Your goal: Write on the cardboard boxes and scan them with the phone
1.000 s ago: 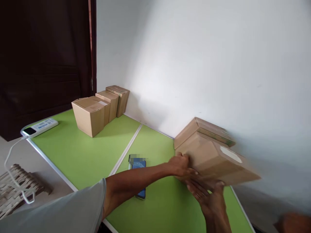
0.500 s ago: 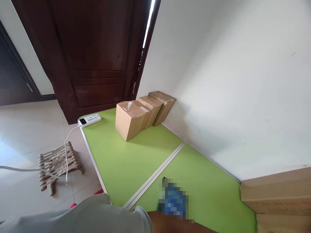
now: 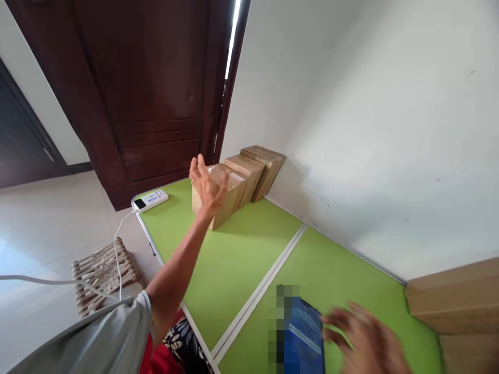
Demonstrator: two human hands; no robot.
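Observation:
My left hand (image 3: 208, 187) is stretched out with its fingers spread, in front of the nearest cardboard box (image 3: 232, 200). It overlaps that box in view, and whether it touches it I cannot tell. Behind stand a second cardboard box (image 3: 246, 165) and a third (image 3: 268, 156), leaning in a row by the wall. At the lower right, my right hand (image 3: 366, 340) is blurred by motion, its fingers apart and nothing seen in them. Just left of it, a phone (image 3: 307, 335) with a lit blue screen lies on the green table (image 3: 234, 265), partly pixelated.
A white power bank or similar device (image 3: 152, 200) with a cable (image 3: 117, 244) lies at the table's far left corner. A woven stool (image 3: 103, 272) stands on the floor. More cardboard boxes (image 3: 456, 296) sit at the right. The dark door (image 3: 156, 93) and white wall (image 3: 351, 130) border the table.
My left arm has swung out from the bottom of the view toward the boxes, its hand now showing. My right hand has come into sight beside the phone. The view has shifted slightly.

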